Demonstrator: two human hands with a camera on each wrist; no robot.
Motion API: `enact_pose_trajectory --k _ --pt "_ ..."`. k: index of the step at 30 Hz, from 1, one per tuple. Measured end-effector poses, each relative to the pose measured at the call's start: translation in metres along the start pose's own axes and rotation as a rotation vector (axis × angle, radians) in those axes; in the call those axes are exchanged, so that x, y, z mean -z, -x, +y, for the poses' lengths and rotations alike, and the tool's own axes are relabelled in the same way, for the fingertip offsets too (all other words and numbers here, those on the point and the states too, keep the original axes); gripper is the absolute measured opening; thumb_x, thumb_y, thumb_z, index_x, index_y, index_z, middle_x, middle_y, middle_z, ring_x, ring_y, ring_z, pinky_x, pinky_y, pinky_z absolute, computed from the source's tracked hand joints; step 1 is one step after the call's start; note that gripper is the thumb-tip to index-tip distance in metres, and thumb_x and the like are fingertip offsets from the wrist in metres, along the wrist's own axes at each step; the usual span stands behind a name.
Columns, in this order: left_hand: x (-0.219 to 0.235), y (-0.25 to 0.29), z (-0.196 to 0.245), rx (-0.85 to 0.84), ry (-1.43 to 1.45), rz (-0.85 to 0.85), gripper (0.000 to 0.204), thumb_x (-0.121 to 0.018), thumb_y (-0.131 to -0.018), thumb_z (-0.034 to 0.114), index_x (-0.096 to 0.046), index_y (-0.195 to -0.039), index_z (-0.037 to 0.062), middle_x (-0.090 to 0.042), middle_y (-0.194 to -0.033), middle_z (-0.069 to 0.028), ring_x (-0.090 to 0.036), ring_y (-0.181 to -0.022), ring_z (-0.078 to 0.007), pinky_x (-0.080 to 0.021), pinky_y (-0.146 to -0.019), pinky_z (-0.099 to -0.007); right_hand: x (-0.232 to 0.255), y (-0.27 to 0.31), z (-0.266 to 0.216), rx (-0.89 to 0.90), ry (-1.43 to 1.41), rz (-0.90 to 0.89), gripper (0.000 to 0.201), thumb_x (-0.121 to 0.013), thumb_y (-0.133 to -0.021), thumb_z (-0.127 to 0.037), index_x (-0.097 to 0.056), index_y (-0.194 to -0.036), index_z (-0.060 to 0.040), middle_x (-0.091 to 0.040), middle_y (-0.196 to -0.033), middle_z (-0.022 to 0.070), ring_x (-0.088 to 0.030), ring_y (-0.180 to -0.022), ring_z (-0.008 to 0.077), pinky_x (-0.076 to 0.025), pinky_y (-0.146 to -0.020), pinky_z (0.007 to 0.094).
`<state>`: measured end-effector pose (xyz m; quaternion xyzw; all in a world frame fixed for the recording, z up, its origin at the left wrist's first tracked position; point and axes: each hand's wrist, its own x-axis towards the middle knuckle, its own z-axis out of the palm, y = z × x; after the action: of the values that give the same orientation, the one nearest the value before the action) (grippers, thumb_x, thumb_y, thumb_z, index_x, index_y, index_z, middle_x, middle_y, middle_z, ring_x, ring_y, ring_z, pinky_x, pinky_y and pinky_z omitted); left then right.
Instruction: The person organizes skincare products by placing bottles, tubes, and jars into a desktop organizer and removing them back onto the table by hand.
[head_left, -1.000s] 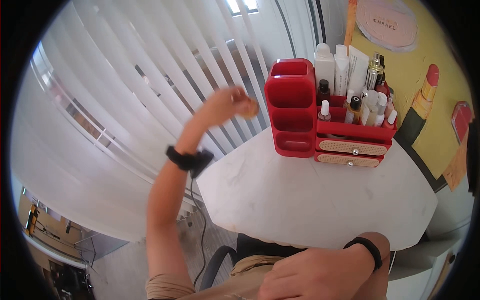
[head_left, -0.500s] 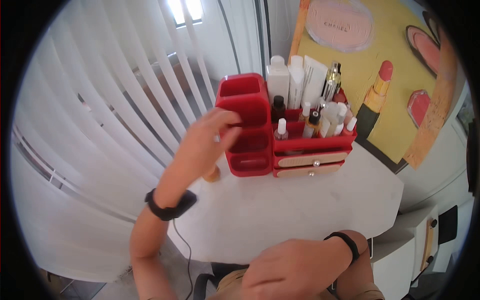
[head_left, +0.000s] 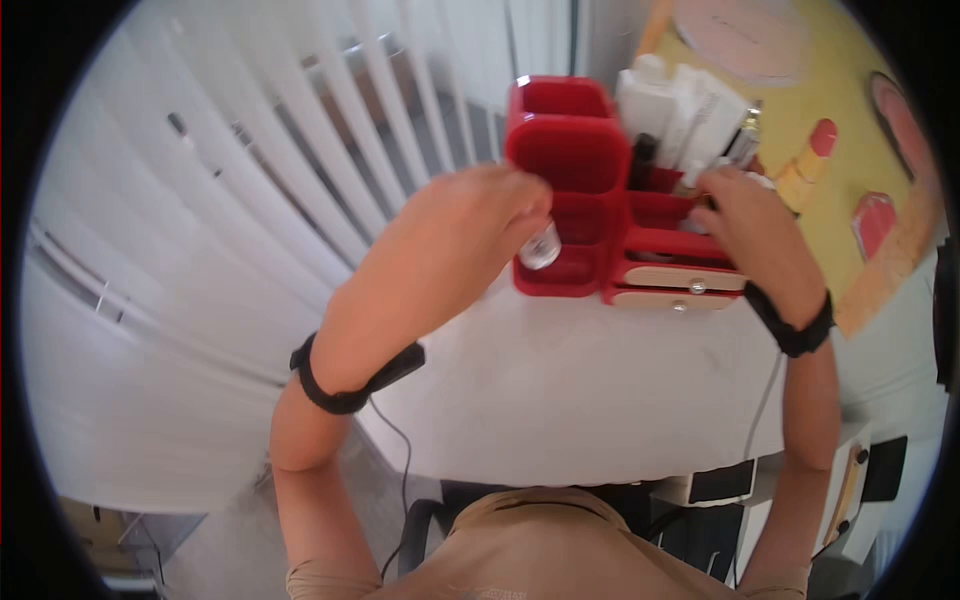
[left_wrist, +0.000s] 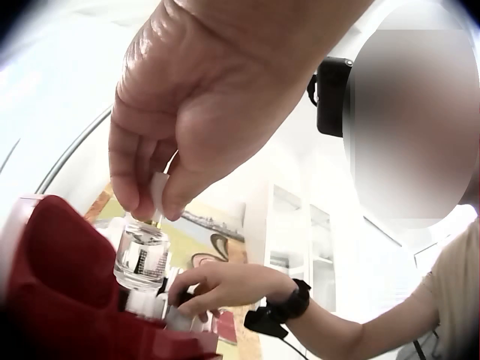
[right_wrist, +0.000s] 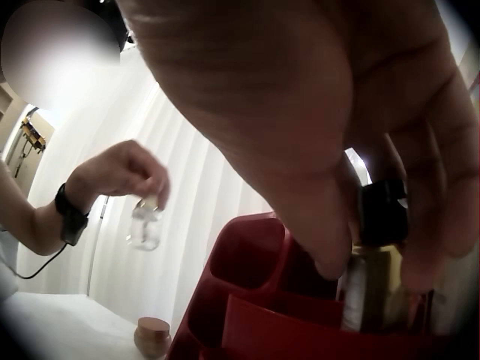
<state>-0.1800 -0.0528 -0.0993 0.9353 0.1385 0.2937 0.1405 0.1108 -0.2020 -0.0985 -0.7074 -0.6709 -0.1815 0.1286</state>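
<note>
While my left hand (head_left: 470,235) pinches the clear bottle (head_left: 540,246) by its white cap above the red organizer (head_left: 565,170), keep it upright. My right hand (head_left: 745,225) fingers curl round a black-capped bottle (right_wrist: 382,225); lift straight, clearing neighbours.

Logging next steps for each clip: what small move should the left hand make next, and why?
Probably lower the small clear bottle into an open compartment of the red organizer. The left hand pinches it by its white cap, hanging just above the red compartments, while the right hand is busy at a black-capped bottle.
</note>
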Motion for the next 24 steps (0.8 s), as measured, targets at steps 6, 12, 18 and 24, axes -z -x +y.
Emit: enact_pose_trajectory --k 6,12,18,24 --pt "-0.021 0.106 -0.085 0.335 -0.041 -0.181 0.013 -0.066 -0.095 0.008 -0.066 -0.104 -0.0006 -0.068 -0.096 -0.0154 -0.064 -0.086 -0.0363 -0.051 -0.076 -0.0414 0.039 -0.019 -0.048 -0.092 -0.195 0.129 0.016 -0.067 -0.088 -0.009 -0.06 -0.1 0.0005 -0.062 -0.093 0.017 -0.062 -0.089 0.0361 -0.05 -0.08 0.0429" --pt "-0.049 0.125 -0.127 0.355 -0.004 -0.113 0.015 -0.066 -0.094 0.008 -0.067 -0.107 0.0006 -0.068 -0.1 -0.0161 -0.065 -0.09 -0.0367 -0.052 -0.079 -0.0421 -0.059 -0.03 -0.132 0.569 -0.108 -0.137 0.008 -0.066 -0.084 -0.009 -0.066 -0.089 -0.0027 -0.061 -0.096 0.0108 -0.064 -0.1 0.0282 -0.058 -0.073 0.0388" --pt "-0.044 0.132 -0.125 0.347 -0.057 -0.111 0.024 -0.067 -0.094 0.01 -0.065 -0.117 0.0036 -0.067 -0.111 -0.0142 -0.066 -0.096 -0.0365 -0.053 -0.083 -0.043 -0.155 -0.028 -0.156 0.367 -0.272 -0.252 0.021 -0.066 -0.092 -0.02 -0.063 -0.105 -0.0033 -0.06 -0.099 0.0153 -0.067 -0.087 0.0354 -0.057 -0.075 0.0436" --pt "0.004 0.078 -0.072 0.386 -0.04 -0.059 0.026 -0.071 -0.092 0.013 -0.067 -0.117 0.0077 -0.066 -0.112 -0.0118 -0.067 -0.103 -0.0311 -0.054 -0.085 -0.0429 -0.034 -0.029 -0.083 0.297 -0.3 -0.109 0.029 -0.067 -0.092 -0.023 -0.068 -0.114 -0.0048 -0.068 -0.109 0.0138 -0.067 -0.101 0.0335 -0.055 -0.088 0.042"
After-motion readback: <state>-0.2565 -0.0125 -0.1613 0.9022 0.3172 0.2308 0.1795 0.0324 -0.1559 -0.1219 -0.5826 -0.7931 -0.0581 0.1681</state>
